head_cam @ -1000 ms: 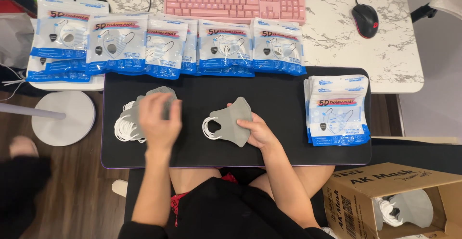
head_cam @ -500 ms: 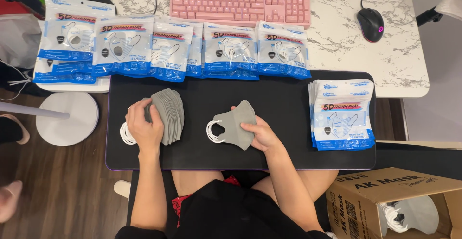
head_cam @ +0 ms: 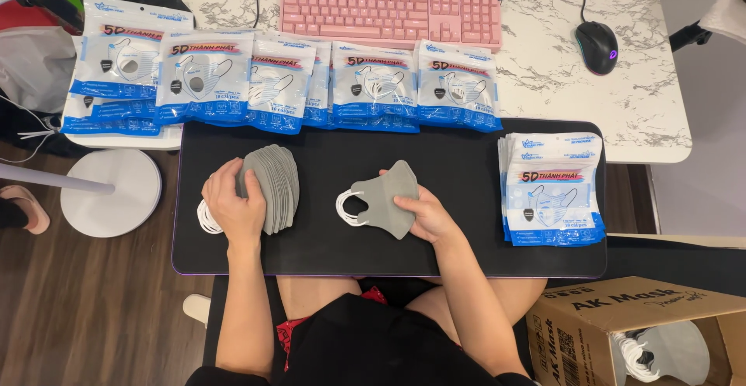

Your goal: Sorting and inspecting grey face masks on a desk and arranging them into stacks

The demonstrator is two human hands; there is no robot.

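Item 1: your left hand [head_cam: 231, 207], fingers curled round a fanned stack of folded grey fabric face masks [head_cam: 273, 186], holding it on edge on the black desk mat [head_cam: 466, 223]; white ear loops [head_cam: 207, 219] spill out beside the wrist.

Item 2: your right hand [head_cam: 426, 213], fingers laid flat and pressing on a single folded grey fabric face mask [head_cam: 385, 198]. This mask lies flat near the middle of the mat, its white elastic loops [head_cam: 346, 207] pointing toward the stack, the two well apart.

Item 3: a pile of blue-and-white plastic mask pouches [head_cam: 552, 192], stacked at the right end of the mat, just beside your right forearm's side.

Item 4: a row of overlapping blue-and-white filled mask packets [head_cam: 287, 83], lined along the far edge of the mat and partly over the white marble-patterned desk [head_cam: 544, 67].

Item 5: a pink mechanical keyboard [head_cam: 391, 9] behind the row; a black computer mouse [head_cam: 597, 46] to its right.

Item 6: a brown cardboard box [head_cam: 622, 316] at lower right, open on its side, with grey masks [head_cam: 676, 351] inside.

Item 7: a white round stand base [head_cam: 109, 192] on the wooden floor to the left.
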